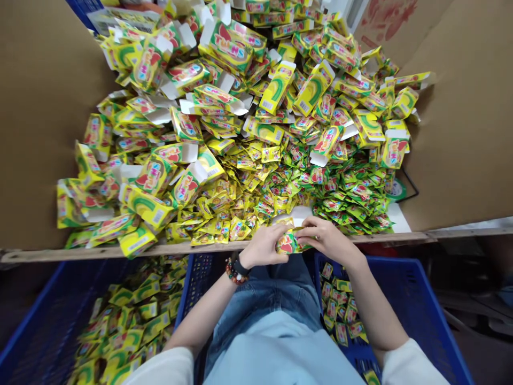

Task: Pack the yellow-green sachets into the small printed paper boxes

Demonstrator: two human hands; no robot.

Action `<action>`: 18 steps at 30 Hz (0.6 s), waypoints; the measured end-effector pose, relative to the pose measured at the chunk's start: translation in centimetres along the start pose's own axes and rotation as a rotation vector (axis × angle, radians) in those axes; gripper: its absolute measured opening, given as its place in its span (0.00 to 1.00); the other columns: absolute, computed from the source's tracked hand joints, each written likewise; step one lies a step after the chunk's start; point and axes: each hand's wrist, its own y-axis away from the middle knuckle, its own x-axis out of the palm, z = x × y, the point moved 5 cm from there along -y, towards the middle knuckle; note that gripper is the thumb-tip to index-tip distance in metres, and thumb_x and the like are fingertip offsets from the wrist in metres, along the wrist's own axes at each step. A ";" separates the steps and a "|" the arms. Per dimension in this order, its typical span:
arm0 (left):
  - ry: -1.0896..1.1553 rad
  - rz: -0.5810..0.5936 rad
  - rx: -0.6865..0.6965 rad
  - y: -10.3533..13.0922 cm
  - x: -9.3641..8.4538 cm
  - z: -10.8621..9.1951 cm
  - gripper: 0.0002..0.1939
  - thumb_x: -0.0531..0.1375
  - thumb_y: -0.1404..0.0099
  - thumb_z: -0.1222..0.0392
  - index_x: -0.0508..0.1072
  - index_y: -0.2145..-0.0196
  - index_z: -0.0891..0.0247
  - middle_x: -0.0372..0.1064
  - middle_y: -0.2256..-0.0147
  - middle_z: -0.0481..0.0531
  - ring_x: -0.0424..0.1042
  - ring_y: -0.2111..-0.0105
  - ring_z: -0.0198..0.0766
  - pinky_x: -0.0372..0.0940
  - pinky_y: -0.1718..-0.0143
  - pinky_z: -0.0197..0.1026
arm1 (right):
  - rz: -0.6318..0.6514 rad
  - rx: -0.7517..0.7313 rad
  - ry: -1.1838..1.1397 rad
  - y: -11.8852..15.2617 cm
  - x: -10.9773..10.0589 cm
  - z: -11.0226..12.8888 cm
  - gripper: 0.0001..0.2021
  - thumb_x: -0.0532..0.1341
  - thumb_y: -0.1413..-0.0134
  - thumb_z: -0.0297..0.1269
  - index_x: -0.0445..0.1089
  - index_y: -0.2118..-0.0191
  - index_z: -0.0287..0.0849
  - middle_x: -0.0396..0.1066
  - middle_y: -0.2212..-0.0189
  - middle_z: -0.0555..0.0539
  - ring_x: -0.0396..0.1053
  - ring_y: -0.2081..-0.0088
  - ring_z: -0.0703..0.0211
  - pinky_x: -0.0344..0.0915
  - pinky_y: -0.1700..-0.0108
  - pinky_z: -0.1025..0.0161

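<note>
My left hand [265,247] is wrapped round a small yellow and green candy box [285,244] with a red fruit print, held at the front edge of the table. The fingers of my right hand [331,241] are pinched together at the box's right end. Whatever sits between them is mostly hidden; a bit of green shows there. Just beyond my hands lie loose yellow candy sachets [240,227], and to their right is a heap of green candy sachets [347,198].
A large pile of open-flapped candy boxes [232,48] covers the back and left. Cardboard walls [460,123] stand on both sides. Below the wooden edge [168,249], a blue crate [36,321] at left holds many boxes; another blue crate [417,305] at right holds several packs.
</note>
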 end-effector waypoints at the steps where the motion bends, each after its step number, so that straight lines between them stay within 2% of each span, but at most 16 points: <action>1: -0.004 0.003 0.001 0.0 0.2 0.0 0.37 0.64 0.51 0.57 0.65 0.42 0.61 0.74 0.52 0.56 0.75 0.55 0.50 0.69 0.56 0.46 | -0.013 0.028 0.011 -0.1 0.1 0.1 0.07 0.63 0.42 0.31 0.77 0.60 0.47 0.71 0.66 0.48 0.72 0.66 0.59 0.69 0.62 0.63; 4: 0.018 -0.064 -0.017 -0.1 0.5 -0.1 0.37 0.64 0.51 0.59 0.65 0.42 0.62 0.74 0.53 0.56 0.75 0.56 0.49 0.70 0.57 0.47 | -0.174 0.148 0.010 -0.1 0.0 0.7 0.09 0.64 0.45 0.29 0.75 0.58 0.46 0.72 0.64 0.46 0.72 0.64 0.55 0.70 0.61 0.60; 8: 0.129 -0.304 -0.060 0.3 0.7 -0.4 0.36 0.62 0.50 0.61 0.64 0.42 0.61 0.71 0.48 0.57 0.73 0.51 0.49 0.69 0.51 0.50 | -0.501 0.236 -0.145 0.4 -0.5 1.3 0.12 0.63 0.44 0.33 0.71 0.53 0.47 0.73 0.58 0.44 0.73 0.63 0.54 0.71 0.64 0.59; 11: 0.182 -0.403 -0.099 0.6 1.1 -0.5 0.37 0.62 0.50 0.61 0.63 0.41 0.60 0.71 0.47 0.57 0.72 0.50 0.49 0.69 0.49 0.52 | -0.700 0.247 -0.009 1.1 -0.5 2.0 0.11 0.64 0.44 0.36 0.72 0.54 0.48 0.75 0.59 0.44 0.72 0.60 0.51 0.69 0.57 0.53; 14: 0.212 -0.453 -0.114 0.8 1.7 -0.8 0.36 0.63 0.50 0.61 0.63 0.42 0.60 0.70 0.47 0.58 0.72 0.49 0.49 0.69 0.49 0.52 | -0.743 0.225 0.179 1.2 0.5 2.5 0.06 0.63 0.42 0.35 0.75 0.59 0.49 0.79 0.65 0.46 0.72 0.58 0.48 0.62 0.49 0.45; 18: 0.211 -0.476 -0.117 1.0 2.4 -1.0 0.35 0.63 0.47 0.59 0.61 0.42 0.62 0.70 0.47 0.59 0.72 0.48 0.48 0.69 0.47 0.52 | -0.766 0.172 0.210 1.6 1.9 2.3 0.09 0.63 0.42 0.34 0.76 0.56 0.52 0.80 0.63 0.48 0.71 0.50 0.43 0.57 0.46 0.42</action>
